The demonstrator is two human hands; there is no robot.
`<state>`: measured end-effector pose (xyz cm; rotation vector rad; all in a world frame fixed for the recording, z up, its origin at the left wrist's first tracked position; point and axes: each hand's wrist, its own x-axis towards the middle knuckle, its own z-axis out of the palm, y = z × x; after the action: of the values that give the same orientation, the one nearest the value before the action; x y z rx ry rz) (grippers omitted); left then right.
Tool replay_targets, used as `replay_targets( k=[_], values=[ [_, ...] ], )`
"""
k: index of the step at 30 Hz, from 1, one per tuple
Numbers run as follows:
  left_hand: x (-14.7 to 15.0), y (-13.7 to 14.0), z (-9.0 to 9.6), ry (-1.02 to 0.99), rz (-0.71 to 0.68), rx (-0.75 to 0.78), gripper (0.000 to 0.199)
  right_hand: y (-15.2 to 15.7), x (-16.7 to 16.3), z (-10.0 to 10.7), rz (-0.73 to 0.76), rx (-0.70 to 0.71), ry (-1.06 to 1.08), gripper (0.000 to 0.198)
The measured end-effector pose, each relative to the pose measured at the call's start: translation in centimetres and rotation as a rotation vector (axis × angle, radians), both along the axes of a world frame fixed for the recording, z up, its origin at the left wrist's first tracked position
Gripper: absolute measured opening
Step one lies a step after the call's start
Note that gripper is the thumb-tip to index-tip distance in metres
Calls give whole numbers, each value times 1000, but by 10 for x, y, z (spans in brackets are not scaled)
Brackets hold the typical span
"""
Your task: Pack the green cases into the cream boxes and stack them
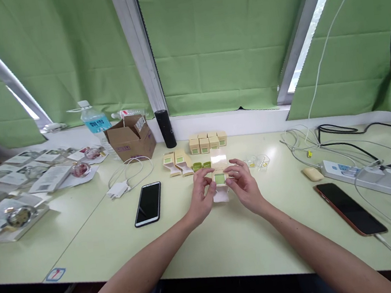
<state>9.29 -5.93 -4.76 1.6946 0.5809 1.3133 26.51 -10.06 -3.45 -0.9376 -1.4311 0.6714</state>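
A small light-brown cardboard box (220, 178) with a green square on its face lies between my hands, end flaps spread out above and below it. My left hand (202, 194) grips its left side with curled fingers and thumb. On the opposite side, the thumb and fingers of my right hand (247, 188) close on the same box. Just beyond my left hand are small green pieces (201, 165) and two open boxes (176, 162) of the same kind. Several closed small boxes (204, 144) stand in rows behind them. Small clear plastic items (257, 162) lie past my right hand.
A phone (148, 204) lies to the left, another phone (350, 207) to the right by a power strip (368, 177) and cables. A brown carton (131, 139), a black cylinder (166, 128) and a water bottle (95, 121) stand at the back. Packaged goods (50, 178) cover the far left.
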Motion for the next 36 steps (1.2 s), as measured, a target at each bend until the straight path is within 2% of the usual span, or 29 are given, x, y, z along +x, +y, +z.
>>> replay_targets(
  k=[8, 11, 17, 24, 36],
  values=[
    [-6, 6, -4, -5, -126, 61, 50, 0, 2, 2, -10, 7, 40, 21],
    [-5, 5, -6, 19, -95, 82, 54, -1, 2, 3, -6, 15, 44, 21],
    [-3, 5, -8, 33, -25, 116, 48, -2, 2, 3, 12, 18, 54, 24],
    [-1, 6, -7, -5, 27, 129, 46, -2, 7, 3, 165, 70, 26, 38],
    [-1, 2, -3, 0, 22, 78, 46, -1, 2, 0, 46, 43, 18, 34]
  ],
)
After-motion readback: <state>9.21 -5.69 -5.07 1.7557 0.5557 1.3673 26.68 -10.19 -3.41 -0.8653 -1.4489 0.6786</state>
